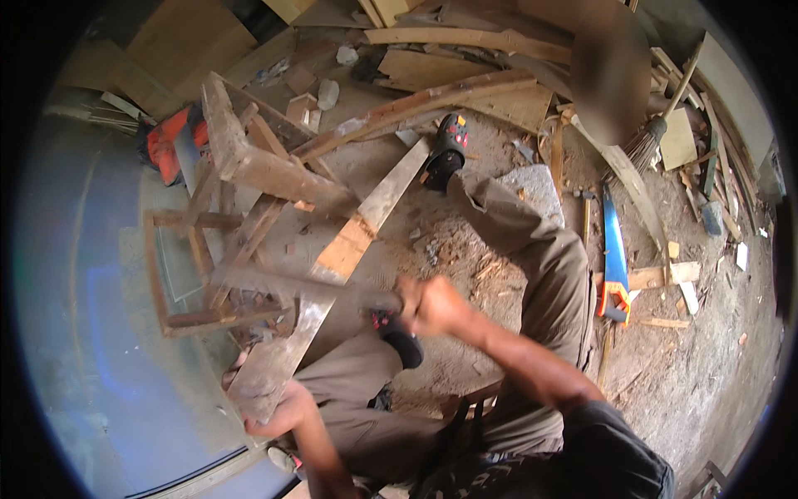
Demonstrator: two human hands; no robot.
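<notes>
Both hands grip: left (288,407), a plank (278,359); right (434,306), a blurred tool (362,296).

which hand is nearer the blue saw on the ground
Right. The right hand is left of the blue saw, across the bent leg; the left hand is farther off to the left, gripping the near end of the wooden plank.

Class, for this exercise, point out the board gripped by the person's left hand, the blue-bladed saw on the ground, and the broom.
Board (343,249): head view, on the pale patch near its middle.
Blue-bladed saw (614,245): head view, on its blade.
Broom (644,145): head view, on its bristles.
</notes>
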